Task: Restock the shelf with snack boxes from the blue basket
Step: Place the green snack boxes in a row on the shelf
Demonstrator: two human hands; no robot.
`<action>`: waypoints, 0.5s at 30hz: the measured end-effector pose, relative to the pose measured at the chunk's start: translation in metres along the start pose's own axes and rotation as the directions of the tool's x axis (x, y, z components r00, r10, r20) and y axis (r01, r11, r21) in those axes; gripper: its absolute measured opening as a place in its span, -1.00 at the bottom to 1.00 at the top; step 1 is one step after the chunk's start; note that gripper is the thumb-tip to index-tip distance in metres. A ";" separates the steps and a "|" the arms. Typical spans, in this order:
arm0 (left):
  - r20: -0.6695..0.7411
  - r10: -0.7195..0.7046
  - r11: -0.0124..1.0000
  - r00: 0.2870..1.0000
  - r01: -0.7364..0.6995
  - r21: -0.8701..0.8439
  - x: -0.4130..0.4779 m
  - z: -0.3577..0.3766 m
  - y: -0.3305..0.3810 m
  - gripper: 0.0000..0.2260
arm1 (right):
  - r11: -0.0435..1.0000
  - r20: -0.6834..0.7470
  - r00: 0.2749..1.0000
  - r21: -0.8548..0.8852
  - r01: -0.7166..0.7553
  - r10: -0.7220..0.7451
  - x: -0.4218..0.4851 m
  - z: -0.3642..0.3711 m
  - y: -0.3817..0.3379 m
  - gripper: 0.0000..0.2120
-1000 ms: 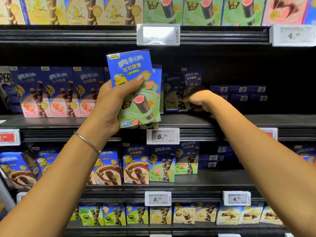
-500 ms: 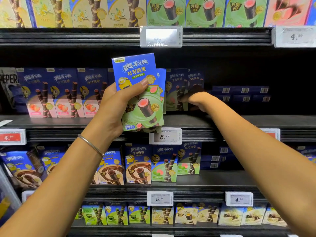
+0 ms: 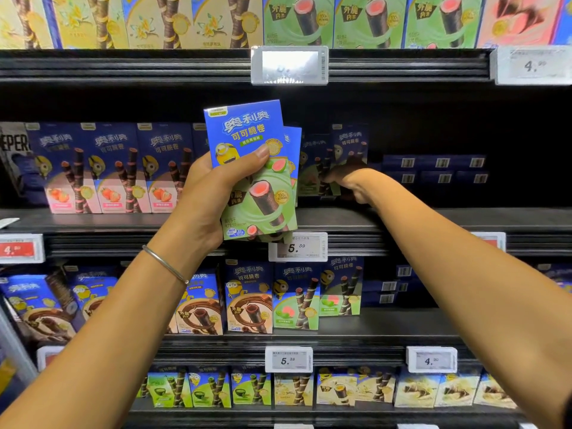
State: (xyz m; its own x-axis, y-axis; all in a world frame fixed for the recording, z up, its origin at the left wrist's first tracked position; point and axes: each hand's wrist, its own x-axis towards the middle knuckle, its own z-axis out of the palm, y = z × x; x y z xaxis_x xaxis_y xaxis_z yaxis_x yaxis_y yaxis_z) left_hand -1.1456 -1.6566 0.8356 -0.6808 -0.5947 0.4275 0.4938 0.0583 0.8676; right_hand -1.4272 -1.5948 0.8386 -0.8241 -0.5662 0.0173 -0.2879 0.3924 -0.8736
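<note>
My left hand (image 3: 210,193) grips a small stack of blue-and-green snack boxes (image 3: 257,181), held upright in front of the middle shelf (image 3: 433,218). Its thumb lies across the front box, and a second box peeks out behind it. Deep in the shadow of that shelf, my right hand (image 3: 348,179) reaches in with its fingers curled on a matching green snack box (image 3: 315,164) standing there. Another such box (image 3: 351,142) stands just behind the hand. The blue basket is out of view.
Strawberry boxes (image 3: 123,171) fill the left of the middle shelf. Flat blue boxes with barcodes (image 3: 439,168) are stacked at its back right, with dark open room in front of them. Price tags (image 3: 298,246) hang on the shelf rails. The shelves above and below are stocked.
My right hand has shifted slightly up and deeper along the boxes on the shelf. My left hand keeps the stack in the same place.
</note>
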 end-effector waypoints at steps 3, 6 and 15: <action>-0.003 -0.004 1.000 1.000 0.004 -0.006 0.000 0.001 0.000 -0.57 | 0.999 -0.010 1.000 0.037 0.007 -0.007 0.006 -0.003 0.001 -0.47; -0.004 -0.007 1.000 1.000 0.007 -0.014 -0.001 0.002 0.000 -0.57 | 0.993 0.047 0.998 0.109 -0.051 0.046 0.008 -0.008 0.006 -0.45; 0.010 0.010 1.000 1.000 -0.010 0.000 0.003 0.004 -0.001 -0.69 | 0.989 0.082 0.997 0.146 0.001 -0.013 0.008 -0.024 0.015 -0.22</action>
State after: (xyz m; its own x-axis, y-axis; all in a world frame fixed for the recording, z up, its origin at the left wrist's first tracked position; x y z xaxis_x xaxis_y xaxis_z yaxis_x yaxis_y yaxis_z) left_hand -1.1498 -1.6553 0.8367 -0.6812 -0.5864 0.4382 0.5003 0.0640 0.8635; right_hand -1.4496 -1.5759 0.8370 -0.7776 -0.6286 -0.0112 -0.2141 0.2816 -0.9353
